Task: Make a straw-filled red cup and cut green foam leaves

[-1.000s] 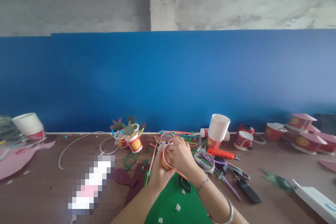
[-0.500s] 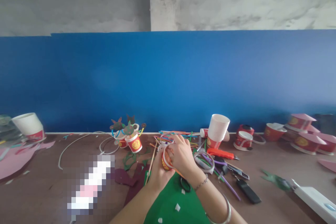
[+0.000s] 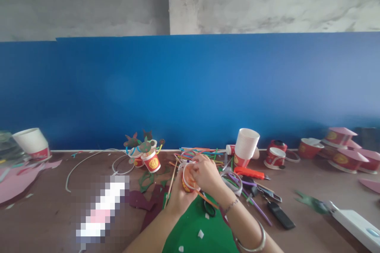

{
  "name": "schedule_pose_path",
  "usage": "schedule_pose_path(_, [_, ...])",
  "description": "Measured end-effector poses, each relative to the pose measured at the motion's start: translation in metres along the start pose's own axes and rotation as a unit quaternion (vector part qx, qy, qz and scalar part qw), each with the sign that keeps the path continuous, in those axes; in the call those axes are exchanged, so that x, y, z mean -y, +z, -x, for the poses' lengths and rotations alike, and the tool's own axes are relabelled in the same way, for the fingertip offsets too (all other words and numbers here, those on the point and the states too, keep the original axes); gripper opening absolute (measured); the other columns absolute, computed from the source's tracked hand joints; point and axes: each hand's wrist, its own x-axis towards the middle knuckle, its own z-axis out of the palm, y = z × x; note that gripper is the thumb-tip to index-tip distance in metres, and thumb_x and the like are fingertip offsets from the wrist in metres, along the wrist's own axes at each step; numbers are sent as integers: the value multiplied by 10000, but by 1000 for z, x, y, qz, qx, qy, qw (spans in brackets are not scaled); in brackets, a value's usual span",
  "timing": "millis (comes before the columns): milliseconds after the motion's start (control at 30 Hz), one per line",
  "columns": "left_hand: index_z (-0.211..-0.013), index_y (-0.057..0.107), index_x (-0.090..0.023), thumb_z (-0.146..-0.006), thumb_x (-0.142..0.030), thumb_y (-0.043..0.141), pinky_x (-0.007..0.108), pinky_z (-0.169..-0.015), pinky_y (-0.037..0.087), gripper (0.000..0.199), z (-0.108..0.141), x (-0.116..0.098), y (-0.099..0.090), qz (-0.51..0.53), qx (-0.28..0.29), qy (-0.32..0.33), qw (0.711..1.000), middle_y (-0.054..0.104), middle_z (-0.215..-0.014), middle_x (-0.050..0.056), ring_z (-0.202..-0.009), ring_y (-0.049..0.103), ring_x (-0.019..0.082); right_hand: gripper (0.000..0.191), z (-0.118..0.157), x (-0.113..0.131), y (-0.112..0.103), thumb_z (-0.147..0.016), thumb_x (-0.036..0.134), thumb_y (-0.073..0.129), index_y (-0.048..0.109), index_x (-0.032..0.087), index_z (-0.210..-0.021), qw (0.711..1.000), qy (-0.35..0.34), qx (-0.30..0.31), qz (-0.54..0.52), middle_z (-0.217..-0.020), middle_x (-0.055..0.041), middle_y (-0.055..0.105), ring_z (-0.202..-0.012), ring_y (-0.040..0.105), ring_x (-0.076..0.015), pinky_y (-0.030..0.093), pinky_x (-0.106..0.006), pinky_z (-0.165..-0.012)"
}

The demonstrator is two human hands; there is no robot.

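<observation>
My left hand (image 3: pixel 177 197) is wrapped around a short red-and-yellow paper cup (image 3: pixel 186 184), its white-rimmed opening tilted up toward me and orange inside. Over that opening, my right hand (image 3: pixel 207 172) has its fingers bent together at the rim; whatever they pinch is hidden. A thin orange strip (image 3: pixel 208 199) sticks out below the cup toward the lower right. Beneath my hands lie green paper (image 3: pixel 190 229) and scissors (image 3: pixel 209 208) with black handles. A thin wooden stick (image 3: pixel 171 185) lies just left of the cup.
Paper cups with animal-shaped cutouts (image 3: pixel 151 161) stand at back left. Behind my hands are colourful pipe cleaners (image 3: pixel 204 151). To the right are a stack of white cups (image 3: pixel 246 146), an orange utility knife (image 3: pixel 249 173), and a white glue gun (image 3: pixel 356 225). Pink-topped cups (image 3: pixel 346 160) stand far right.
My right hand has shifted slightly and its fingers have drawn back to the right, showing more of the cup's orange inside. The orange strip below the cup shows more. My left hand still holds the cup.
</observation>
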Motion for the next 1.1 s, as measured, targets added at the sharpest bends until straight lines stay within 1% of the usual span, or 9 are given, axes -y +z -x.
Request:
schedule_pose_path(233, [-1140, 470, -209, -604, -84, 621, 329, -827, 479, 571, 0, -3, 3, 6, 16, 17, 1000, 610, -1072, 63, -946, 599, 211, 191, 1, 6, -4, -685, 120, 542, 686, 208, -596, 997, -13, 61, -41, -999, -31, 634, -940, 544, -193, 363, -296, -809])
schedule_pose_path(467, [-1159, 460, -221, -618, -87, 627, 328, -835, 478, 581, 0, 0, 0, -3, 7, 16, 1000, 604, -1085, 60, -972, 593, 216, 192, 4, 13, -2, -692, 127, 510, 675, 177, -606, 999, 25, 13, 23, -906, -68, 650, -879, 549, -200, 351, -301, -752])
schedule_pose_path(600, [-1160, 457, -210, -626, -158, 670, 357, -836, 481, 577, 2, 6, 0, -3, 2, -15, 1000, 621, -1057, 76, -948, 606, 227, 235, 0, 9, -8, -714, 155, 505, 638, 180, -521, 997, -14, 23, -67, -881, -40, 660, -793, 565, -160, 376, -257, -706])
schedule_pose_path(667, [-1160, 466, -208, -623, -192, 686, 369, -851, 476, 581, 3, 7, -1, -16, -11, -37, 999, 626, -1053, 81, -960, 602, 234, 284, -5, 2, -10, -756, 223, 488, 620, 170, -510, 991, 14, -2, -132, -782, -35, 654, -704, 558, -147, 382, -244, -642])
schedule_pose_path(767, [-1156, 487, -213, -611, -212, 699, 379, -858, 475, 585, 7, 5, -2, -37, -6, -48, 998, 623, -1069, 87, -978, 591, 246, 335, -11, -12, -10, -791, 372, 467, 623, 155, -588, 962, 119, -48, -242, -542, -1, 557, -529, 476, -126, 329, -230, -505])
schedule_pose_path(800, [-1150, 495, -218, -608, -215, 703, 381, -855, 476, 580, 8, 4, -2, -39, 5, -48, 998, 623, -1073, 87, -980, 589, 249, 335, -11, -16, -9, -780, 398, 484, 623, 151, -601, 949, 135, -37, -281, -519, 8, 538, -504, 450, -117, 313, -225, -487])
schedule_pose_path(967, [-1063, 566, -221, -570, -256, 751, 394, -888, 454, 527, 14, 10, -5, -34, 21, -65, 997, 640, -1017, 76, -1022, 561, 277, 278, -5, -28, -10, -681, 427, 626, 662, 152, -665, 864, 157, 171, -447, -539, 17, 564, -478, 431, -96, 307, -212, -472])
schedule_pose_path(1033, [-1055, 570, -210, -566, -279, 757, 399, -880, 457, 529, 14, 17, -5, -20, 17, -77, 997, 643, -1000, 78, -1015, 566, 279, 272, -3, -29, -11, -652, 415, 661, 664, 145, -690, 837, 162, 191, -487, -555, 16, 578, -486, 447, -91, 327, -207, -489])
schedule_pose_path(1100, [-1112, 534, -210, -574, -300, 755, 403, -864, 464, 589, 13, 22, -6, -2, 1, -71, 997, 634, -1036, 88, -1010, 572, 276, 268, -3, -28, -11, -651, 402, 664, 652, 137, -690, 828, 159, 179, -507, -559, 20, 574, -488, 447, -82, 331, -199, -495])
